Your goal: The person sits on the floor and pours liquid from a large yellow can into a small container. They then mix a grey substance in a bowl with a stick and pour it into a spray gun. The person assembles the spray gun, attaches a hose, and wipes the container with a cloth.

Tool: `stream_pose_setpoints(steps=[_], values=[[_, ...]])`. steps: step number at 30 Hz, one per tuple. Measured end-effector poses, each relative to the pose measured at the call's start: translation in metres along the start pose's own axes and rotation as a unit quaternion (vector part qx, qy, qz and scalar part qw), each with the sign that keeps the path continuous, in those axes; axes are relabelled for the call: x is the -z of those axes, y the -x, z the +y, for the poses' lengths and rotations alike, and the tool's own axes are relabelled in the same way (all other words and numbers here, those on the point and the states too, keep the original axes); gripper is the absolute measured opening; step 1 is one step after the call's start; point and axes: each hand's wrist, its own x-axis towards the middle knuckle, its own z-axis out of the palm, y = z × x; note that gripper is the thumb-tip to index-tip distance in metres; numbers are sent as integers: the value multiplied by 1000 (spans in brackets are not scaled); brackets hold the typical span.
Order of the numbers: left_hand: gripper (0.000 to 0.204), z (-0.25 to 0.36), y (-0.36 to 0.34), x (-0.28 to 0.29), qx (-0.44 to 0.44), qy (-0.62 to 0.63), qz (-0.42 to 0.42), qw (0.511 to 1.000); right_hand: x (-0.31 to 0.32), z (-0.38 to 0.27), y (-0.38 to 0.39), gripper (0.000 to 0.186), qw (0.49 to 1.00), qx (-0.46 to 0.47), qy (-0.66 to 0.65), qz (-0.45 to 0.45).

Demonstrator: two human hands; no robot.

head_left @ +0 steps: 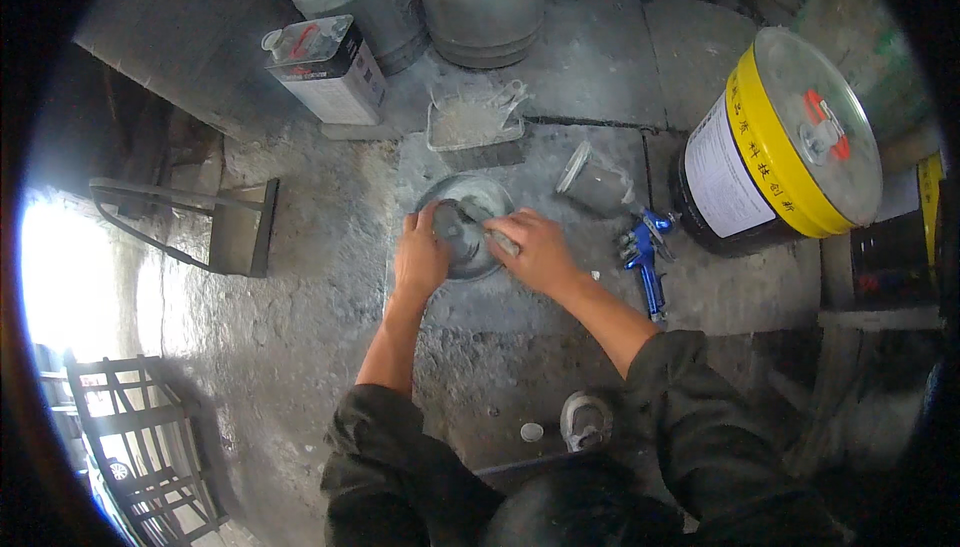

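A round grey metal basin (486, 265) sits on the floor slab in front of me, its inside coated grey. My left hand (422, 252) is closed on the basin's left rim, with its fingertips curled over the inner side. On the right side of the basin, my right hand (536, 249) grips a short-handled tool (503, 242). The tool slants inward over the basin; its working end is too blurred to name. Beyond the basin lies a dusty rectangular tray (480, 155) with pale, crusted contents. A clear plastic container (596, 183) lies on its side to the right.
A blue spray gun (648, 257) lies right of my right forearm, beside a large black-and-yellow drum (775, 142). A rectangular can (328, 72) and two grey drums (480, 2) stand at the back. Leftward is a metal frame (240, 227). A small white lid (532, 432) lies near my shoe.
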Motion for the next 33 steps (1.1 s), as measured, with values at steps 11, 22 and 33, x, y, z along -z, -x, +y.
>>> stream_pose_setpoints(steps=[11, 22, 33], values=[[47, -13, -3, 12, 39, 20, 15, 999, -3, -11, 4, 17, 984, 48, 110, -129], [53, -26, -2, 2, 4, 25, 59, 998, 7, -9, -19, 25, 934, -206, -263, -128], [46, -27, -1, 10, 43, 83, 41, 995, 35, -7, -20, 26, 947, -268, -167, 57]])
